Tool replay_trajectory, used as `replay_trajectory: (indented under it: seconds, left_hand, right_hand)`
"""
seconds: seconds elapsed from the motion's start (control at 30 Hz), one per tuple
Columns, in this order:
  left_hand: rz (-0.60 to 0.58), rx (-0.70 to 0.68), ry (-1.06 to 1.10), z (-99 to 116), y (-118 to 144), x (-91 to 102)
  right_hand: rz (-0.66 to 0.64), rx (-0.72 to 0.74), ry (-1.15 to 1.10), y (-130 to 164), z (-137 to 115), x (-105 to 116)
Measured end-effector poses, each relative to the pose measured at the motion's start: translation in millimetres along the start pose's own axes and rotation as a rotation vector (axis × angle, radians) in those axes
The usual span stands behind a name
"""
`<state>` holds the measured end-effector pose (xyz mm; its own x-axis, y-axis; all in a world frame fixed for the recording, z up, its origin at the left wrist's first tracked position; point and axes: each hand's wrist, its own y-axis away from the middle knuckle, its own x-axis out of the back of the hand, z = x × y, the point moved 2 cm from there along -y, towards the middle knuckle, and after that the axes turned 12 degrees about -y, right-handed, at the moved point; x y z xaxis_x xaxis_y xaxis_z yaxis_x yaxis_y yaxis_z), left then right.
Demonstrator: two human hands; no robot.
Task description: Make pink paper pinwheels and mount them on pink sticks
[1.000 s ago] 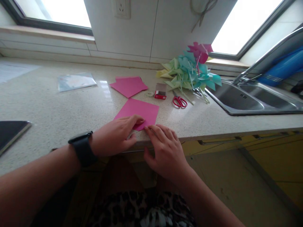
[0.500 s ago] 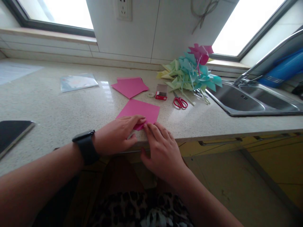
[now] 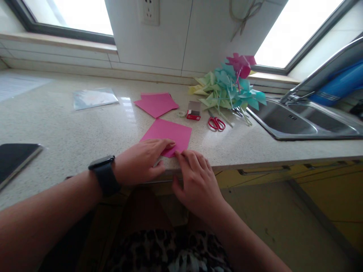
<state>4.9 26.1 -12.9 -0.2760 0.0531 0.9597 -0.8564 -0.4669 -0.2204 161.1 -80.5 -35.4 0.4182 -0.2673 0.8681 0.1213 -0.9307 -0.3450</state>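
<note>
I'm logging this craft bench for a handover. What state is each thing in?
Pink square paper sheet: flat on the counter, near corner under both hands.
Left hand: palm down on the sheet.
Right hand: fingertips pressing the sheet's corner.
Red-handled scissors: lying closed.
Small red box: open.
Stack of pink sheets: flat, unfolded.
Steel sink: looks dry.

both hands are down flat, left hand (image 3: 141,160) with fingers stretched forward, right hand (image 3: 198,181) just beside it, fingertips nearly meeting, forearms angling in from below
</note>
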Motion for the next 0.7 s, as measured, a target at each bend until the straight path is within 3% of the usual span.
replay_trajectory:
  seconds: [0.7]
  left_hand:
    - [0.003, -0.015, -0.026, -0.9, -0.1, -2.7]
  right_hand:
    - [0.060, 0.037, -0.032, 9.0, 7.8, 6.3]
